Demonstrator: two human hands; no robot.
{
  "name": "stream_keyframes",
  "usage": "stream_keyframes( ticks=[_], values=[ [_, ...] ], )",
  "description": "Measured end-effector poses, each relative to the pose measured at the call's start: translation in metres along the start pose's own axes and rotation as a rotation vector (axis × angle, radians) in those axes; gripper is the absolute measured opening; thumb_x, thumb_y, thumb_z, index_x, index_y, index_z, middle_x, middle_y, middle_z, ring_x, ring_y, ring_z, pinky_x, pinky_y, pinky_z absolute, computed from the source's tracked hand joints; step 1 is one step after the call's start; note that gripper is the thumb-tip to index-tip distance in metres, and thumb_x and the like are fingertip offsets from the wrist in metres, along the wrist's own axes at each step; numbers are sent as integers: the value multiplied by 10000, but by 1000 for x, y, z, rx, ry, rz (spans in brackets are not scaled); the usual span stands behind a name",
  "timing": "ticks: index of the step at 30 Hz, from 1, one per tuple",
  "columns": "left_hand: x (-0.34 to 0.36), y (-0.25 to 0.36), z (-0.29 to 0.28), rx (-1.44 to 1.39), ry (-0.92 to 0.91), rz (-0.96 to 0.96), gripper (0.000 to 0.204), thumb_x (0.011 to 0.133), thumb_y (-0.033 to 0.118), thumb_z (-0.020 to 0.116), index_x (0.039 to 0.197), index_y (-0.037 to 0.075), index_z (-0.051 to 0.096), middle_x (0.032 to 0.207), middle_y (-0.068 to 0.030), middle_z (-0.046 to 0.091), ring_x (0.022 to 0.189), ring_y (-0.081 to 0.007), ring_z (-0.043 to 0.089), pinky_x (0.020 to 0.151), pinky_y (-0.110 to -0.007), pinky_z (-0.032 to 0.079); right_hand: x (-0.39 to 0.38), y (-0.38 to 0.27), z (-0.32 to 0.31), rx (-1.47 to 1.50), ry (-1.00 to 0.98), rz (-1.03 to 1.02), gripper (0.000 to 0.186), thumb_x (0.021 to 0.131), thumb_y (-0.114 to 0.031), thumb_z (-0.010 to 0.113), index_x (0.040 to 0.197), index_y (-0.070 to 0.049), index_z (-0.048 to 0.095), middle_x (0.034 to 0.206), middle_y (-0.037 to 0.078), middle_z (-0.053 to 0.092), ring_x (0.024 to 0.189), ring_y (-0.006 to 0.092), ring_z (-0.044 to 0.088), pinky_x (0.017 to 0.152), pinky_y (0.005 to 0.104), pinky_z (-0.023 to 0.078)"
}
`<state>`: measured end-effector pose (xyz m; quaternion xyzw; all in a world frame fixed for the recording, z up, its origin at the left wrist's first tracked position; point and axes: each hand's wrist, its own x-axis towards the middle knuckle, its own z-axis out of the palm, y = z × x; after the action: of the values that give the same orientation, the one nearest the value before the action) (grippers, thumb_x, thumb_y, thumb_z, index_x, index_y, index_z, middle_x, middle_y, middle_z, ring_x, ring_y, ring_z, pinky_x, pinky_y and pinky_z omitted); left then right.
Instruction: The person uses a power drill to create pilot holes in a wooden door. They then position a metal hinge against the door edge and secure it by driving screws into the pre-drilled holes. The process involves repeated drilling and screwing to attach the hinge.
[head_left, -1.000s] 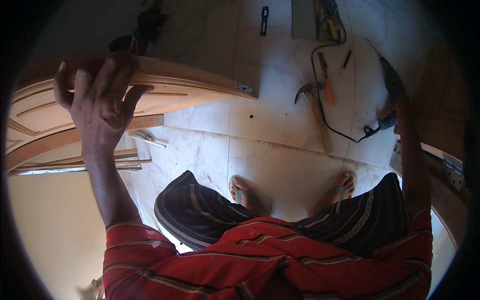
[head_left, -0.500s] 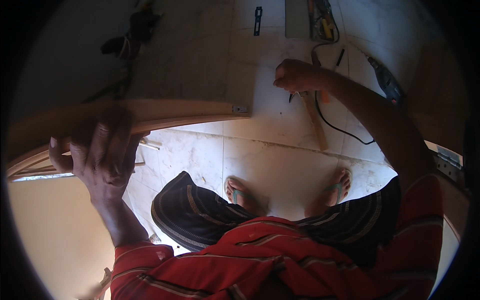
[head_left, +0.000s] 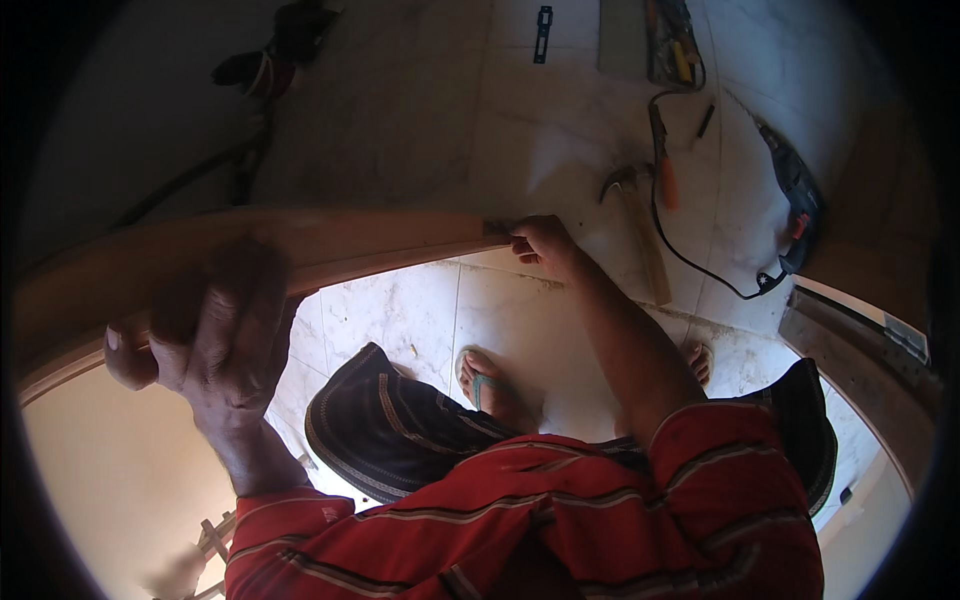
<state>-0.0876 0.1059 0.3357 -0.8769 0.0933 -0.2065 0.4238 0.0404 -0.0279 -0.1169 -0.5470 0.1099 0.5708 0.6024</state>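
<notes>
A long wooden door (head_left: 370, 236), its thick edge turned up, runs across in front of me from the left. My left hand (head_left: 215, 330) grips it, with the fingers over the edge and the thumb apart at the left. At its right end sits a small metal fitting (head_left: 495, 228). My right hand (head_left: 543, 243) is closed at that end, fingers curled against the fitting; whether they pinch anything small there is hidden. A claw hammer (head_left: 640, 235) with a wooden handle lies on the floor to the right of my right hand.
An orange-handled tool (head_left: 668, 182) lies beside the hammer. Farther right is a corded power drill (head_left: 795, 195), its cable (head_left: 690, 255) looping across the tiles. A tool tray (head_left: 668, 45) and a dark slotted strip (head_left: 542, 35) lie at the back. A wooden frame (head_left: 860, 360) with metal hardware stands at the right.
My right hand has moved left and nearer, from above the hammer to the door's right end. The hammer now lies uncovered. My left hand keeps its grip, and the view has shifted slightly.
</notes>
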Motion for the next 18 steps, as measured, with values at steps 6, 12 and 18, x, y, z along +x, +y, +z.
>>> stream_keyframes(
  ticks=[6,12,18],
  values=[
    [5,0,0,-18,15,22,364,795,568,808,1064,326,851,1171,177,787,1160,-126,575,1188,-440,221,-10,2,16,204,92,25,129,986,-235,668,977,-107,650,823,16,616,754,165,605,807,430,561],
    [2,3,-1,-25,-11,-15,348,794,555,808,1059,334,852,1187,189,782,1160,-113,565,1188,-439,223,3,13,6,375,-35,12,93,961,-169,642,907,-98,614,765,29,569,700,160,550,779,428,541],
    [0,4,0,-37,-4,-22,321,805,537,808,1053,337,852,1173,186,785,1159,-102,563,1195,-435,212,-6,7,3,198,-100,-157,107,940,-119,629,857,-52,621,742,52,602,641,164,554,646,367,517]
  ],
)
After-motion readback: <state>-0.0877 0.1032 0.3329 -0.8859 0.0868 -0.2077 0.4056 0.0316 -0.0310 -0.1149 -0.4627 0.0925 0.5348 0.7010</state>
